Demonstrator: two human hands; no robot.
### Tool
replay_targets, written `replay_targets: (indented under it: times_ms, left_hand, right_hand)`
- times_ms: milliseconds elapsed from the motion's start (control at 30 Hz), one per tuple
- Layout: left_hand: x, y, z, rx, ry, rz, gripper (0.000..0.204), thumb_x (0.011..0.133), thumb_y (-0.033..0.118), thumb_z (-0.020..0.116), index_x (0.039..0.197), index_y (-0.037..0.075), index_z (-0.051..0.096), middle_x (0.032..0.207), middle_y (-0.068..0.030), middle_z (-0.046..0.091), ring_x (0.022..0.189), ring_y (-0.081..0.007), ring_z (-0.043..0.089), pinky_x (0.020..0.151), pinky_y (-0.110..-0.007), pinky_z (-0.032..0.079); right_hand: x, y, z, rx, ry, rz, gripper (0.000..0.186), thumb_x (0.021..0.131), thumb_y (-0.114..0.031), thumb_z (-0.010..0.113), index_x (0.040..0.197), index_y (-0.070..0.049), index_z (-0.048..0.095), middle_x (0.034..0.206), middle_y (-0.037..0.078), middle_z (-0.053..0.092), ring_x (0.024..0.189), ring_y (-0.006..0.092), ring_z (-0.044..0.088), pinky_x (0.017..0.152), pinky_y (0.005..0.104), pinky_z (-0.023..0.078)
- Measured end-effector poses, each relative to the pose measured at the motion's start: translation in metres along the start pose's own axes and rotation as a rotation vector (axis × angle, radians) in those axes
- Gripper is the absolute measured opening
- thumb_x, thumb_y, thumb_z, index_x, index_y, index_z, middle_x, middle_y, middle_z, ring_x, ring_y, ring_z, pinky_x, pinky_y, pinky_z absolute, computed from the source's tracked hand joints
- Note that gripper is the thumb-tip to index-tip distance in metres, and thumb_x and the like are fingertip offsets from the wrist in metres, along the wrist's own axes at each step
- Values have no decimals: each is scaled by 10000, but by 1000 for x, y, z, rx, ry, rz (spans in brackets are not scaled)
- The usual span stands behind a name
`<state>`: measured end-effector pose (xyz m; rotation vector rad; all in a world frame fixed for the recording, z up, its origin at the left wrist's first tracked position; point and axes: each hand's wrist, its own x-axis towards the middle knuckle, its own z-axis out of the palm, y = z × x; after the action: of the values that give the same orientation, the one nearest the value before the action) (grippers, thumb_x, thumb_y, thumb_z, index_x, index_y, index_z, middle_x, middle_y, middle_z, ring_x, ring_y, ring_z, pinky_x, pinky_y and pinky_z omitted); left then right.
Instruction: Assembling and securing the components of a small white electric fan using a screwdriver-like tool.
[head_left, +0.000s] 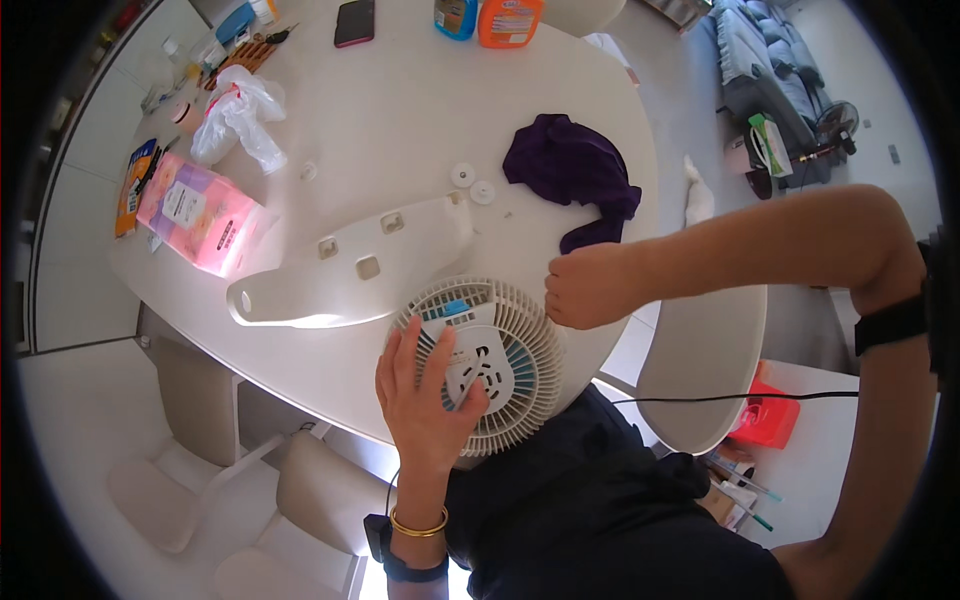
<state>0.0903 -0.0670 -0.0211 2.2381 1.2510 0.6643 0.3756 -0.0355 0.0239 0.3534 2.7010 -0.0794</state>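
A round fan head (535, 372) with a pale ribbed grille and blue blades lies at the table's near edge, its vented centre cover facing up. My left hand (425, 405) grips it from the left, fingers over the grille and thumb on the centre cover. Just off the grille's upper right side, my right hand (595, 285) is closed with fingers curled in; what they hold, if anything, is hidden. Beyond the fan lies a long white curved plastic panel (300, 285) with square openings. Two small white round caps (482, 192) sit past its right end.
A crumpled purple cloth (570, 165) lies at the right. At the left are a pink tissue pack (200, 215) and a white plastic bag (240, 115). A phone (355, 22) and an orange bottle (510, 22) stand farther back. A chair (700, 370) adjoins the table's right edge.
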Motion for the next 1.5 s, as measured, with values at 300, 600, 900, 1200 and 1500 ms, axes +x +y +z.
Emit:
replay_targets:
  times_ms: [300, 600, 900, 1200, 1500]
  left_hand:
    - [-3, -1, 0, 13, -4, -11, 622, 648, 197, 747, 1257, 145, 631, 1432, -135, 469, 1313, -385, 418, 1072, -493, 370]
    - [-2, -3, 2, 14, -7, 10, 624, 654, 200, 746, 1263, 138, 624, 1430, -140, 467, 1314, -387, 419, 1070, -496, 374]
    - [0, -2, -2, -13, -48, 12, 628, 661, 165, 731, 1275, 116, 608, 1441, -157, 451, 1326, -392, 405, 1080, -500, 361]
    - [0, -2, -3, 0, -61, 33, 640, 672, 123, 716, 1298, 98, 581, 1458, -162, 432, 1342, -395, 384, 1093, -505, 344]
    - [-1, -3, 0, 14, -30, 43, 601, 679, 224, 739, 1260, 121, 624, 1428, -160, 466, 1315, -399, 413, 1064, -508, 376]
  right_hand:
    - [7, -35, -19, 727, -77, 774, 250, 931, -290, 582, 822, -72, 636, 658, 99, 654, 662, 316, 665, 577, 431, 504]
    - [15, -53, 11, 1924, 518, 1494, 293, 993, -219, 519, 1137, 29, 578, 760, 99, 699, 663, 142, 667, 587, 296, 523]
    - [24, -69, 1, 1384, 257, 1302, 215, 947, -188, 563, 1008, 9, 625, 775, 115, 711, 679, 246, 701, 622, 329, 552]
    - [25, -63, -10, 753, 44, 963, 157, 782, -73, 626, 862, 54, 577, 676, 194, 658, 638, 354, 689, 563, 412, 549]
    - [20, -53, -16, 607, -109, 743, 164, 744, -53, 643, 834, 60, 564, 662, 133, 639, 645, 312, 689, 533, 384, 535]
